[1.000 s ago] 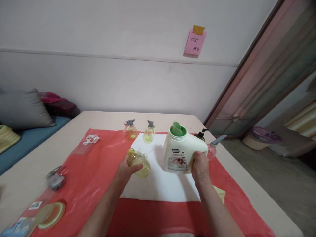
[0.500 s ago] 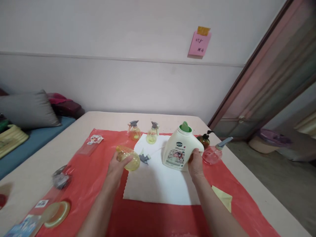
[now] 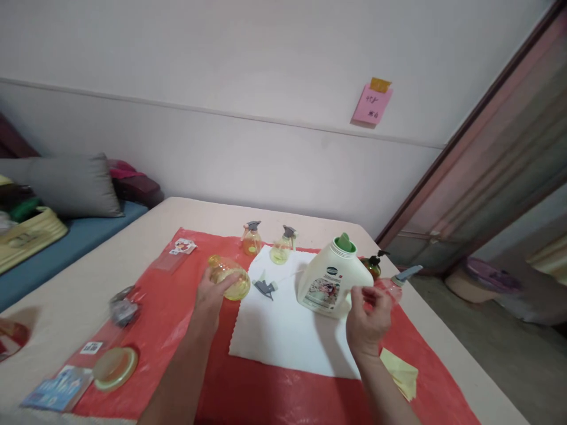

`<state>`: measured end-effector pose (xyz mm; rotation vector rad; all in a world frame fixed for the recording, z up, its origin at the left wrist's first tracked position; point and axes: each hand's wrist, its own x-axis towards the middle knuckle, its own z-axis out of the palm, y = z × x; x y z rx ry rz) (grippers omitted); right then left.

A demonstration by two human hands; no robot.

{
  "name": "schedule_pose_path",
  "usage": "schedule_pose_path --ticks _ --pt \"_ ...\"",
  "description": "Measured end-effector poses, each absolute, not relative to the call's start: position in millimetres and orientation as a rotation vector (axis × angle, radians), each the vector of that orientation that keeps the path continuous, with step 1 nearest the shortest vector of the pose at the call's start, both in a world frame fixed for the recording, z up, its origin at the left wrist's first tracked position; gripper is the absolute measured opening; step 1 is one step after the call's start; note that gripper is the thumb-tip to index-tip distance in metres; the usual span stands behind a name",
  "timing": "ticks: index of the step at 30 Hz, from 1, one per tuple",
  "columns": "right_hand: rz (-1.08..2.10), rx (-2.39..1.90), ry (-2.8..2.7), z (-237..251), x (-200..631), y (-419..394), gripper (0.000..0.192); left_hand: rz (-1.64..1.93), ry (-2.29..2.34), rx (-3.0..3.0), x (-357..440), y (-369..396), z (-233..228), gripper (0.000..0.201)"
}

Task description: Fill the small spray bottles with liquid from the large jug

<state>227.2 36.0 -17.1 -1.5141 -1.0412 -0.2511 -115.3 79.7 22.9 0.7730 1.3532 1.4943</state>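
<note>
So my right grip has come off the handle of the white jug since half a second ago — fingers loosely curled with nothing in them, right by the handle. Can't tell if a fingertip brushes it. The jug's standing on the white cloth, with its green spout poking up out of the neck.

My left grip is wrapped around the clear yellow bottle, which is tipped over with its neck pointing left, just off the left edge of the cloth. A grey spray head lies on the cloth near the bottle's base. Behind that — an orange spray bottle and a yellow-green one, both upright. A pink bottle sits partly hidden behind my right fingers, and the red sheet is spread over the bench under it all.
</note>
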Motion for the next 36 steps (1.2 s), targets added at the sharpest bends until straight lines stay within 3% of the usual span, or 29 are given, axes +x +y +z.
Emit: schedule_pose_path --ticks 4,9,17,24,29,32,36 --pt "-0.244 -1.421 -1.691 -17 185 44 0.021 1.449 1.489 0.835 -125 83 26 0.058" --pt "-0.101 -1.465 -2.401 -33 122 84 0.020 1.490 1.529 0.868 -131 82 33 0.050" --pt "0.029 -1.744 -2.724 -50 100 131 0.035 1.459 1.553 0.878 -131 79 43 0.042" --pt "0.096 -1.533 -2.352 -13 114 101 0.021 1.415 1.547 0.907 -123 73 49 0.041" --pt "0.101 -1.386 -1.725 58 149 34 0.038 1.353 1.504 1.014 -105 65 46 0.038" --pt "0.410 -0.989 -0.952 108 161 1 0.034 1.268 1.466 1.109 -84 57 41 0.038" --pt "0.419 -0.828 -0.756 147 172 -20 0.027 1.111 1.412 1.247 -50 41 36 0.043"
